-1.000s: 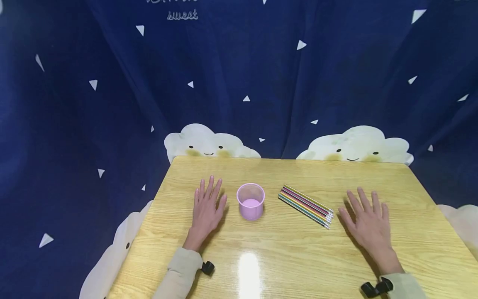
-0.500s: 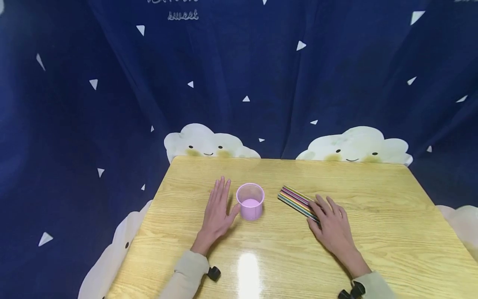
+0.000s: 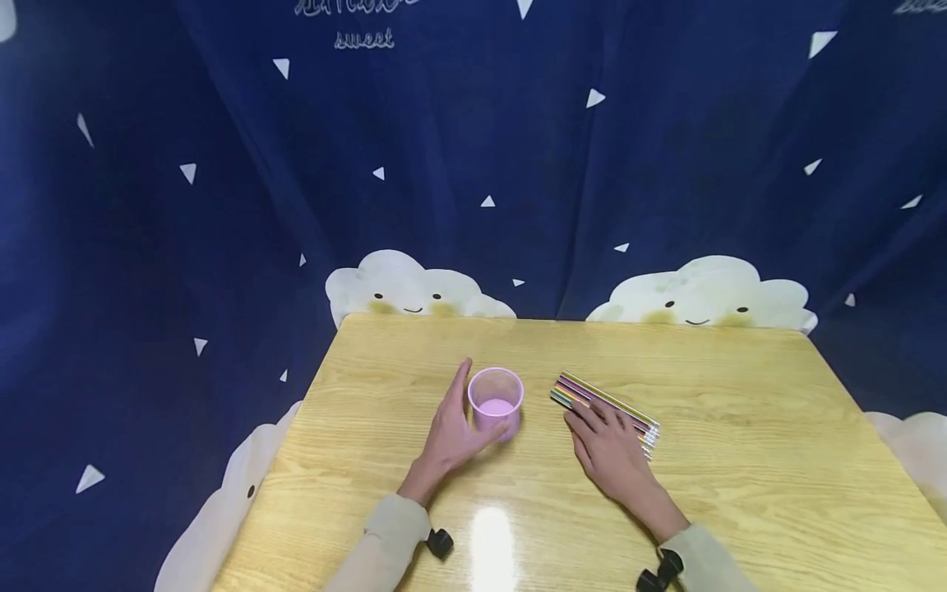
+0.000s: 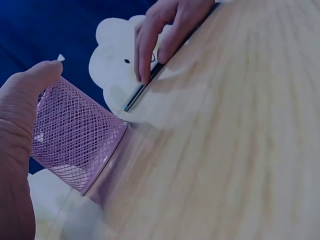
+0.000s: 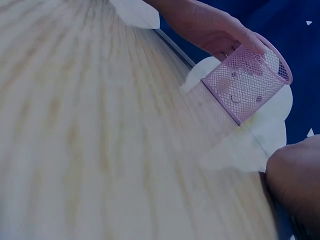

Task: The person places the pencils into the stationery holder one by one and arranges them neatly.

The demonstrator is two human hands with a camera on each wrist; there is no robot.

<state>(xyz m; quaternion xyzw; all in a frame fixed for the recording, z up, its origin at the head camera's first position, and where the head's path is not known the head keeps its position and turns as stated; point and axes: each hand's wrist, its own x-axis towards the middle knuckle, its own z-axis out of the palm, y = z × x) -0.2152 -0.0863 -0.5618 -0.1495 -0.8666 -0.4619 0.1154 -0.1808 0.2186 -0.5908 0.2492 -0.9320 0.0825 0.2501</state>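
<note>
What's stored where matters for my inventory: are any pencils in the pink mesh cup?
No, the pink mesh cup shows a bare bottom in the head view, and the pencils lie on the table.

Indoors; kind of room not certain, cloth lends a child's-bedroom look. Navy curtain (image 3: 473, 148) hanging in folds beyond far edge of tabletop (image 3: 740, 370), also past left and right edges. Print: smiling clouds (image 3: 418, 284), white triangles (image 3: 595, 98), lettering (image 3: 364, 39) reading "sweet". Tabletop wood-grained, corners rounded; bright glare (image 3: 492, 547) near its front.
</note>
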